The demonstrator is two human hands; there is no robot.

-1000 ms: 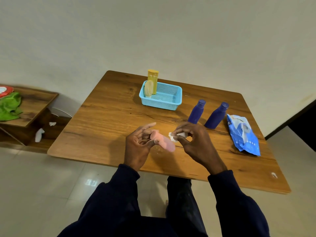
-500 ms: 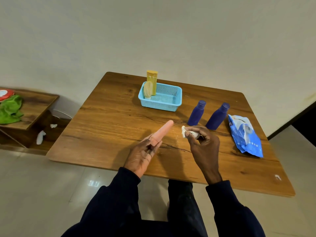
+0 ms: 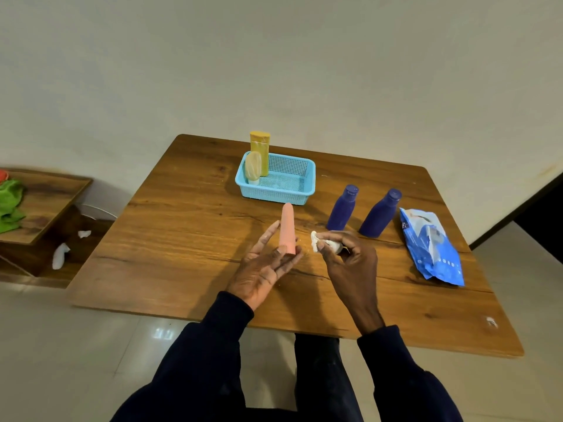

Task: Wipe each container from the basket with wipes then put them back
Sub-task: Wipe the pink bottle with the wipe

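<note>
My left hand [image 3: 265, 269] holds a pink tube-shaped container [image 3: 287, 228] by its lower end, pointing it up and away toward the basket. My right hand [image 3: 347, 263] pinches a crumpled white wipe [image 3: 318, 242] just right of the tube, apart from it. The light blue basket [image 3: 292, 194] stands at the back middle of the wooden table [image 3: 189, 239]. A tall yellow bottle [image 3: 260, 152] and a small pale yellow container [image 3: 253, 167] stand in its left end. Two dark blue bottles [image 3: 342, 208] [image 3: 380, 213] stand on the table right of the basket.
A blue wipes packet [image 3: 432, 248] lies at the table's right side. To the left is a low wooden shelf [image 3: 45, 205] with a green cloth [image 3: 10, 205], and white scraps [image 3: 61, 255] lie below it. The wall runs close behind the table.
The pink container has swung from lying across between my hands to pointing up and away in my left hand. My right hand with the wipe has come off it to the right.
</note>
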